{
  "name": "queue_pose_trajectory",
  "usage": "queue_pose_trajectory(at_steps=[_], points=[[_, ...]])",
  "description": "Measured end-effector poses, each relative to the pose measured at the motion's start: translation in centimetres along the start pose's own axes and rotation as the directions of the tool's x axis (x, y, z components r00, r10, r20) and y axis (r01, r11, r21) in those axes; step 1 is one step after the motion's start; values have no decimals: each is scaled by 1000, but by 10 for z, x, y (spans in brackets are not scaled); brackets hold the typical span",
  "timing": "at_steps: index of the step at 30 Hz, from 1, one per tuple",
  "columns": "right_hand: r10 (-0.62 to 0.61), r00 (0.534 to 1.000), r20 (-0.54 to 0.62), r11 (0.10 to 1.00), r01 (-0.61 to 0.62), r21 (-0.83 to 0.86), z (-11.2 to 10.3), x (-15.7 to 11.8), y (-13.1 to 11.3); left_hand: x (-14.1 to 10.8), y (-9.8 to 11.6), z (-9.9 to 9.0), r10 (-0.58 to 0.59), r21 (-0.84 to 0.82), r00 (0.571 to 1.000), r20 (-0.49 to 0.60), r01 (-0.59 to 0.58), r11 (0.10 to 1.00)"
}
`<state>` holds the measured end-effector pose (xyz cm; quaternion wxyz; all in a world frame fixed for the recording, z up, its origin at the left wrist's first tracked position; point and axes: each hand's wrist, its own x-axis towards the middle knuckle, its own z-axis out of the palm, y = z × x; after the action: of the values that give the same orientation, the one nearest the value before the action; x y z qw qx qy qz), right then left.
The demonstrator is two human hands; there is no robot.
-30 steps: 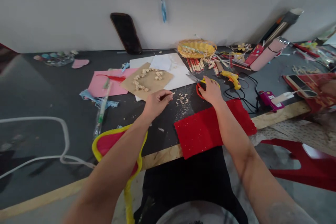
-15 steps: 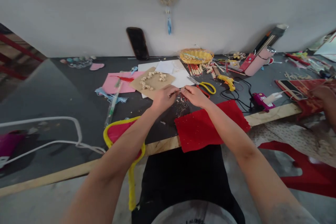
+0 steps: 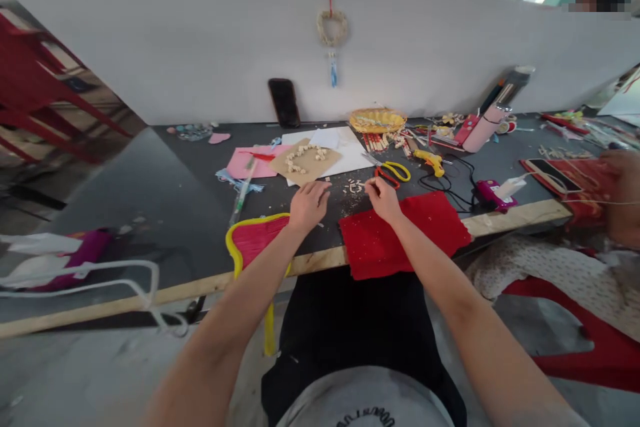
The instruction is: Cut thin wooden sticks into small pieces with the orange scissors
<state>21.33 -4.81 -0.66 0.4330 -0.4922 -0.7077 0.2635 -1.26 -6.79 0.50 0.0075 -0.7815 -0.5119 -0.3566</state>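
My left hand (image 3: 309, 207) is over the dark table just below a brown card (image 3: 305, 161), its fingers bent and slightly apart, with nothing visible in them. My right hand (image 3: 383, 199) is closed at the fingertips beside small pale scraps (image 3: 354, 185); what it pinches, if anything, is too small to name. Under my right wrist lies a red cloth (image 3: 365, 247). Pale beige pieces (image 3: 295, 163) form an open curve on the brown card. Yellow-and-red scissors (image 3: 393, 170) rest behind my right hand.
A yellow glue gun (image 3: 430, 161), a yellow basket (image 3: 377, 121) and a pink bottle (image 3: 487, 128) stand or lie behind to the right. A phone (image 3: 284, 103) leans on the wall. A yellow-edged pink frame (image 3: 255, 240) is by my left forearm. Another person's hand (image 3: 623, 180) is at far right.
My hands have moved apart from each other, uncovering pale scraps between them. The camera view has shifted, showing more above the wall and to the left.
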Motion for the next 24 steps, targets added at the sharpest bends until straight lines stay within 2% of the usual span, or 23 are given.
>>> queue_pose_trajectory(at_steps=[2,6,12,18,24], points=[[-21,1000,-11,999,20,-25,2,-3,2,-6,-1,4,46,29,999,-17,-46,999],[-47,998,-29,996,45,-77,2,-1,4,-9,-1,7,142,93,989,30,-144,985],[-88,996,-21,984,84,-159,5,1,10,-8,1,7,231,105,971,58,-236,966],[-137,991,9,971,136,-196,10,3,11,-8,3,8,285,125,956,76,-292,948],[-148,989,3,968,145,-206,13,5,15,-9,0,12,289,117,951,108,-301,946]])
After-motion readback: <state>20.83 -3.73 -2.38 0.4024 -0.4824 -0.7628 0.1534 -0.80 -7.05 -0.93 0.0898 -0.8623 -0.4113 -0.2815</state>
